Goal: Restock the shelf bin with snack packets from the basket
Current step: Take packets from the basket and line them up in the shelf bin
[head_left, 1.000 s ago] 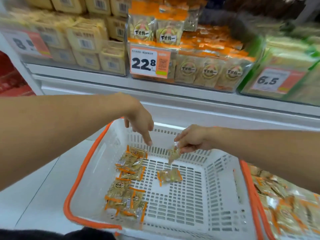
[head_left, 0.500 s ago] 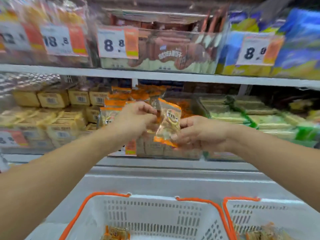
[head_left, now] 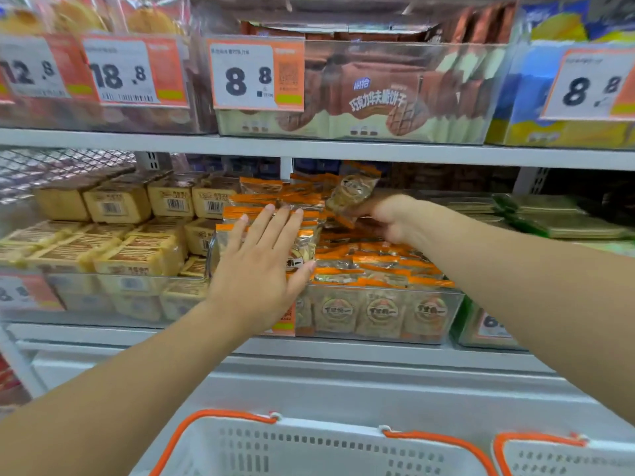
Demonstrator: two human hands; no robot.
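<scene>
Right hand (head_left: pixel 388 218): my fingers pinch one clear, orange-edged snack packet (head_left: pixel 350 195) above the clear plastic shelf bin (head_left: pixel 378 314), ready to drop in.
Left hand (head_left: pixel 264 266): flat, fingers straight, pressing stacked packets (head_left: pixel 364 269) back for room.
White, orange-rimmed basket (head_left: pixel 309 448): below, within reach.

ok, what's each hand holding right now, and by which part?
Right hand holds one snack packet by its lower edge, above the shelf bin. Left hand holds nothing: fingers straight, flat against the front packets.
</scene>
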